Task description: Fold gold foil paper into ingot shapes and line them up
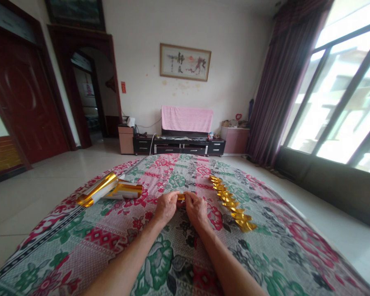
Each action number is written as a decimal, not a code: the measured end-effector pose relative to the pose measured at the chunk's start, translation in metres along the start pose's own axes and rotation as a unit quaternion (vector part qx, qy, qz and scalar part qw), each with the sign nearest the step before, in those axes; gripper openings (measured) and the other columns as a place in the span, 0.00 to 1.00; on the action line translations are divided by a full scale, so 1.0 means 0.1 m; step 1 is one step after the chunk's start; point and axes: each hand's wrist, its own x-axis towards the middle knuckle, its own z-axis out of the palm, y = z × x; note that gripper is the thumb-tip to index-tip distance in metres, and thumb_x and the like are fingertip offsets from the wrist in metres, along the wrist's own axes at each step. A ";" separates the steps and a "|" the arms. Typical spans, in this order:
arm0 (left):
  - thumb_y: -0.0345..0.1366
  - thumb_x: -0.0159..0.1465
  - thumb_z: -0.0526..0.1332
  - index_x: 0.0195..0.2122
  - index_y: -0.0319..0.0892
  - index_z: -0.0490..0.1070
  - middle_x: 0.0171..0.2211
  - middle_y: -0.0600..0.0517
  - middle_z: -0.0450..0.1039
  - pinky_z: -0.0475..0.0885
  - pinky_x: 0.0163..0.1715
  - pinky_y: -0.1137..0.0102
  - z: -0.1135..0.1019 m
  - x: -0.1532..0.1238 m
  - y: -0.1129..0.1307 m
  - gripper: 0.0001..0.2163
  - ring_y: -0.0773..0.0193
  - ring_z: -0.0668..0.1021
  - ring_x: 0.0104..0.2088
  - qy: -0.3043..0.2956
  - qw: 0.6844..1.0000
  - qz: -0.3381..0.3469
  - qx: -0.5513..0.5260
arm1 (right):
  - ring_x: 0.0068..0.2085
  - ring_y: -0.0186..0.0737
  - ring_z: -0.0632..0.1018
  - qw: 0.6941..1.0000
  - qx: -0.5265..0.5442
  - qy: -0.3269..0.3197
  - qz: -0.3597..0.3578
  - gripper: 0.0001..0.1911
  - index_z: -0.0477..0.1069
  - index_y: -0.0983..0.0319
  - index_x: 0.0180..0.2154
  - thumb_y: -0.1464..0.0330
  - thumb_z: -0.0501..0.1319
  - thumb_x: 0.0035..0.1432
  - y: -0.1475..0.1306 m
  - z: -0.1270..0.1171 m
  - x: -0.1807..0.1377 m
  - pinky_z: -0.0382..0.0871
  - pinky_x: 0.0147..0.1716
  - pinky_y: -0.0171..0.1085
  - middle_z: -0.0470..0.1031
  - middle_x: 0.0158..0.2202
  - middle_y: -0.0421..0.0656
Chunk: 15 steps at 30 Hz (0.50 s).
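Pinching a small gold piece [181, 197] at both ends, left hand [166, 205] and right hand [197, 208] with thumbs and fingertips pressed together. Piece sits mid-scene, between the hands, above flowered cloth [76, 250]. Curled gold sheets [123, 191] lie left; folded gold shapes [230, 203] right, in a row running near to far.

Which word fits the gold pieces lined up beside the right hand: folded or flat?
Folded: the gold pieces rise in angular, pointed shapes, not flat sheets.
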 end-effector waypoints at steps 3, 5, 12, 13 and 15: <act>0.31 0.60 0.50 0.41 0.42 0.74 0.33 0.50 0.78 0.73 0.34 0.72 0.00 0.00 0.02 0.15 0.64 0.78 0.34 0.002 1.000 0.002 0.004 | 0.26 0.34 0.76 1.000 -0.003 0.004 -0.003 0.17 0.76 0.57 0.34 0.65 0.48 0.58 0.00 0.00 0.00 0.60 0.25 0.28 0.77 0.25 0.39; 0.31 0.60 0.49 0.41 0.41 0.74 0.33 0.50 0.78 0.72 0.34 0.72 0.00 -0.01 0.02 0.15 0.64 0.78 0.34 0.003 1.000 -0.002 0.005 | 0.27 0.35 0.76 1.000 -0.004 0.000 -0.002 0.16 0.76 0.57 0.34 0.65 0.49 0.58 0.00 0.00 0.00 0.60 0.26 0.27 0.78 0.25 0.39; 0.32 0.60 0.49 0.42 0.40 0.73 0.33 0.48 0.78 0.72 0.32 0.71 0.01 -0.01 0.01 0.15 0.64 0.78 0.32 0.002 1.000 -0.022 0.012 | 0.26 0.35 0.76 1.000 0.005 -0.006 -0.002 0.16 0.76 0.57 0.33 0.66 0.49 0.57 -0.02 0.00 -0.01 0.61 0.26 0.27 0.78 0.25 0.39; 0.32 0.61 0.48 0.42 0.40 0.73 0.34 0.48 0.78 0.72 0.32 0.71 0.01 -0.01 0.01 0.15 0.64 0.78 0.32 0.002 1.000 -0.024 0.013 | 0.26 0.35 0.75 1.000 0.007 -0.007 -0.003 0.16 0.76 0.57 0.33 0.66 0.49 0.57 -0.02 -0.01 -0.01 0.61 0.26 0.27 0.78 0.25 0.39; 0.32 0.60 0.48 0.41 0.40 0.74 0.34 0.48 0.78 0.72 0.32 0.72 0.01 -0.02 0.02 0.15 0.64 0.78 0.32 0.000 1.000 -0.023 0.015 | 0.26 0.34 0.75 1.000 0.011 -0.008 -0.004 0.17 0.77 0.58 0.32 0.66 0.49 0.57 -0.02 -0.01 0.00 0.61 0.26 0.27 0.78 0.25 0.40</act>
